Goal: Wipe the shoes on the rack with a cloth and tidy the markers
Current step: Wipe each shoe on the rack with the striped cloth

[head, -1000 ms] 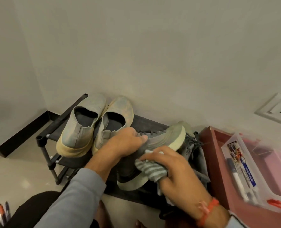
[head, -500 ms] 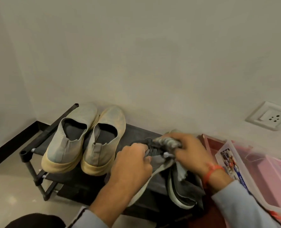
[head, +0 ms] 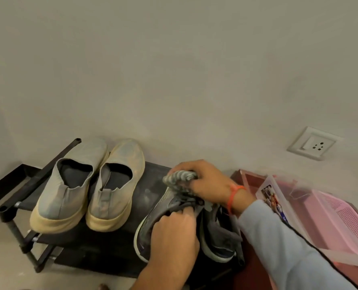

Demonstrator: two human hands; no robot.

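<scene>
A dark shoe rack (head: 119,243) stands against the wall. Two dusty grey slip-on shoes (head: 73,185) sit side by side on its left half. On the right half lies a grey lace-up sneaker (head: 153,218), tilted on its side; my left hand (head: 173,239) grips it at the collar. My right hand (head: 205,181) holds a striped grey cloth (head: 180,176) bunched against the sneaker's toe end. The second sneaker (head: 217,237) lies just right of the first, partly under my right forearm. A clear box with markers (head: 274,201) sits at the right.
A dark red surface (head: 238,176) borders the rack on the right and carries a pink plastic basket (head: 341,218). A white wall socket (head: 314,143) is set in the wall above it. Pale floor tile shows left of the rack.
The sneaker has been turned and brought down toward the rack's right half. My right hand with the cloth moved from the sole near me up to the far toe end.
</scene>
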